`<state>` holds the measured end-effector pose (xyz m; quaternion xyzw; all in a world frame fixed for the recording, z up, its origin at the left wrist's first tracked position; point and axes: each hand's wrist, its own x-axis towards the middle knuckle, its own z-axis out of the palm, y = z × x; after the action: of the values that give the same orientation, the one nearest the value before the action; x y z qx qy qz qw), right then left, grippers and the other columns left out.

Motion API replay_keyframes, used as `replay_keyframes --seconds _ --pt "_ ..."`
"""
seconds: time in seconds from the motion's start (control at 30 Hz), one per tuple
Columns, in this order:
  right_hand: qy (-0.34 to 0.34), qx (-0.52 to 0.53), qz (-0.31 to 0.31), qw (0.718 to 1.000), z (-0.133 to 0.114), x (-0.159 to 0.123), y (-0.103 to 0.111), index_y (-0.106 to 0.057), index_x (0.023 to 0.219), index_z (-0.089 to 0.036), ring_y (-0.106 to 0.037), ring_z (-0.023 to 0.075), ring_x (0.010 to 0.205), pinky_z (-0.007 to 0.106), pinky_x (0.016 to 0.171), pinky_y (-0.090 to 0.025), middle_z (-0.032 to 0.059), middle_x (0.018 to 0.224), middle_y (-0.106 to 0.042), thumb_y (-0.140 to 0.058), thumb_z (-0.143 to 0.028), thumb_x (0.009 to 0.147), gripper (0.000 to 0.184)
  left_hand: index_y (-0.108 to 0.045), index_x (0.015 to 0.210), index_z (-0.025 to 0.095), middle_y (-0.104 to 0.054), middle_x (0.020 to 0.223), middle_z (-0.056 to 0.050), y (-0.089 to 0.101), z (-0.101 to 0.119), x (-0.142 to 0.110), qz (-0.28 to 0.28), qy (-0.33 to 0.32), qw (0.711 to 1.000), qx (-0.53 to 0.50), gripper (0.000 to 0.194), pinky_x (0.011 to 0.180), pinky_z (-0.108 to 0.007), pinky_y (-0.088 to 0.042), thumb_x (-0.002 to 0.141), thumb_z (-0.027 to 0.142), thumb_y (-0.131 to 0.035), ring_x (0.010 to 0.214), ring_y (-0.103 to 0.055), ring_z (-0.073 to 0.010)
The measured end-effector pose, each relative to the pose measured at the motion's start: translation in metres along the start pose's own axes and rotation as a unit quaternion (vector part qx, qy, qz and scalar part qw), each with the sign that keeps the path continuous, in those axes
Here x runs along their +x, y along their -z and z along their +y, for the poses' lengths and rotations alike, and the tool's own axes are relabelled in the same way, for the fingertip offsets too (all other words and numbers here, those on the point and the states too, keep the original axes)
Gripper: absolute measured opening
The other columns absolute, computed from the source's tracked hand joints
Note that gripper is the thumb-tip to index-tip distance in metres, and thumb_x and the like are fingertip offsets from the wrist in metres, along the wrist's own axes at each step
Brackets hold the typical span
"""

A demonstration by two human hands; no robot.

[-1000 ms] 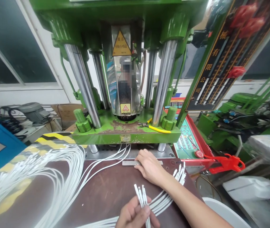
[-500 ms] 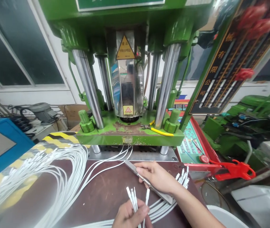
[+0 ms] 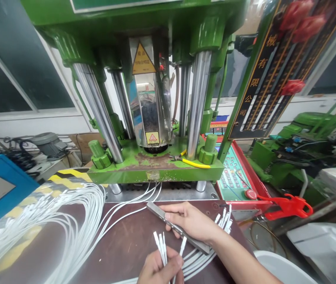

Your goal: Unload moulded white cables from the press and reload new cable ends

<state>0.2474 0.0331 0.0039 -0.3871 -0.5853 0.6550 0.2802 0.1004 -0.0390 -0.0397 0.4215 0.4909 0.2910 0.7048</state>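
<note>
Readying cable ends [image 3: 161,248] for the bar [image 3: 155,210] appears to be the step in hand. The cable ends are pinched between the thumb and curled fingers of the left hand [image 3: 162,269], with the white tips pointed upward, and one plug [image 3: 182,246] is set apart from the rest towards the bar. The bar is gripped by the right hand [image 3: 190,221], its thumb laid along one side and the fingers closed around the other; it is held slanted above the table [image 3: 126,236], with its near end over the fanned cables [image 3: 195,263]. Whether those are touched by it cannot be told. No plug is seen seated in the bar.

The next move, as judged from this, calls for the separated plug to be singled out by the left fingertips and lined up with the bar's edge, while the bar is held steady and turned so that its slots, if there are any, can be reached. Care would be needed so that the other ends are not let slip. Beyond the hands, thin leads [image 3: 140,196] are run beneath the press [image 3: 156,175], and coiled cables [image 3: 92,205] are laid at the left.
</note>
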Motion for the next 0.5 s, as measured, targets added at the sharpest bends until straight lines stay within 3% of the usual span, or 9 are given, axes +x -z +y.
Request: replay_keyframes --seconds 0.23,0.5 --pt "0.002 -0.057 0.015 0.998 -0.0001 -0.0016 -0.0051 -0.053 0.121 -0.022 -0.043 0.0075 0.049 0.023 0.050 -0.036 0.0016 0.071 -0.058 -0.053 -0.041 0.083 0.043 -0.054 0.065 0.014 -0.058 0.048 -0.004 0.0014 -0.0023 0.0033 -0.012 -0.007 1.000 -0.014 0.044 0.047 -0.024 -0.029 0.062 0.057 -0.063 0.042 -0.044 -0.0099" --pt "0.006 -0.047 0.012 0.999 0.0041 0.0007 -0.0048 -0.053 0.121 -0.023 -0.043 0.0072 0.048 0.023 0.050 -0.037 0.0012 0.071 -0.058 -0.052 -0.043 0.083 0.044 -0.056 0.066 0.013 -0.062 0.052 -0.007 0.0045 -0.0039 0.0050 -0.021 0.009 0.999 -0.046 0.044 0.044 -0.022 -0.027 0.061 0.055 -0.067 0.042 -0.046 -0.0096"
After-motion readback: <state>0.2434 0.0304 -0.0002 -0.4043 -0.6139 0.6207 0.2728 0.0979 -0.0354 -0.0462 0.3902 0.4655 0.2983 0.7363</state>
